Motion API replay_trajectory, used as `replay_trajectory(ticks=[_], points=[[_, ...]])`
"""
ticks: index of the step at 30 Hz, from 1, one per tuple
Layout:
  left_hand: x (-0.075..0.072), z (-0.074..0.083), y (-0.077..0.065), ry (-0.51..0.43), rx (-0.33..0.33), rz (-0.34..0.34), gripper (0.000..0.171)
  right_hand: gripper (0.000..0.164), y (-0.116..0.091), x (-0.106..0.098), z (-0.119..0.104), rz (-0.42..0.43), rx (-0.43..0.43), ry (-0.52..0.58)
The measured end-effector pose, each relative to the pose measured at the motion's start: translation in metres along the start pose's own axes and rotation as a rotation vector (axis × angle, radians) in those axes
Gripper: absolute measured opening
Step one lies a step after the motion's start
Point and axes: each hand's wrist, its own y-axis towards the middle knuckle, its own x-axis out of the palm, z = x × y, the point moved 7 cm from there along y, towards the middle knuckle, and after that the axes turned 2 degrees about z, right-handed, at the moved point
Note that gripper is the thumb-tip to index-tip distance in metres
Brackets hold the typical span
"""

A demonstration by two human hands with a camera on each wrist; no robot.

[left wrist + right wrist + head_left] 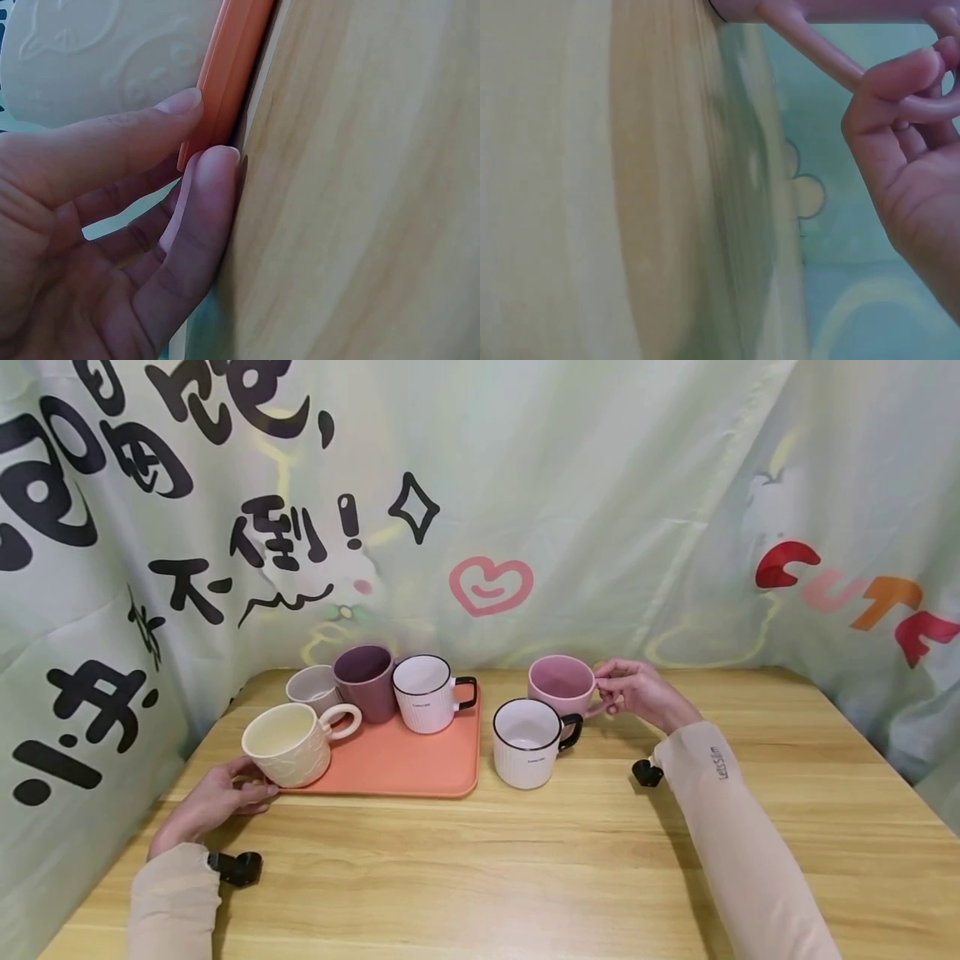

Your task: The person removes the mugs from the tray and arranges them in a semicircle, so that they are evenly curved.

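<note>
My left hand [217,800] pinches the front left corner of an orange tray [405,772], with fingertips [180,102] on its rim in the left wrist view. Right beside those fingers, a cream mug [288,747] with a raised pattern stands on that corner. Farther back on the tray are a pale mug [315,693], a dark purple mug [367,689] and a white ribbed mug [423,702] with a black handle. Right of the tray, my right hand [641,693] grips the handle of a pink mug [558,685]; finger and thumb close round its loop [930,109] in the right wrist view.
A second white ribbed mug [525,752] with a black rim stands in front of the pink one, partly covering it. Everything is on a wooden table [480,877]. A printed curtain [615,510] hangs behind the table and along its left side.
</note>
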Motion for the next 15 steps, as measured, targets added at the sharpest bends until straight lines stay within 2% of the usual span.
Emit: replay_trajectory(ticks=[6, 12, 15], points=[[0.0004, 0.0009, 0.0003, 0.007, 0.013, 0.003, 0.051, 0.026, 0.002, -0.0019, -0.0021, 0.03, 0.031, -0.045], [0.0005, -0.0001, -0.0005, 0.005, 0.011, 0.0, 0.049, 0.016, 0.0009, 0.0, -0.0052, -0.016, 0.028, -0.205], [0.0001, -0.0006, -0.0004, -0.005, 0.007, 0.0, 0.049, 0.017, 0.0005, 0.0008, -0.0071, -0.031, 0.02, -0.269]])
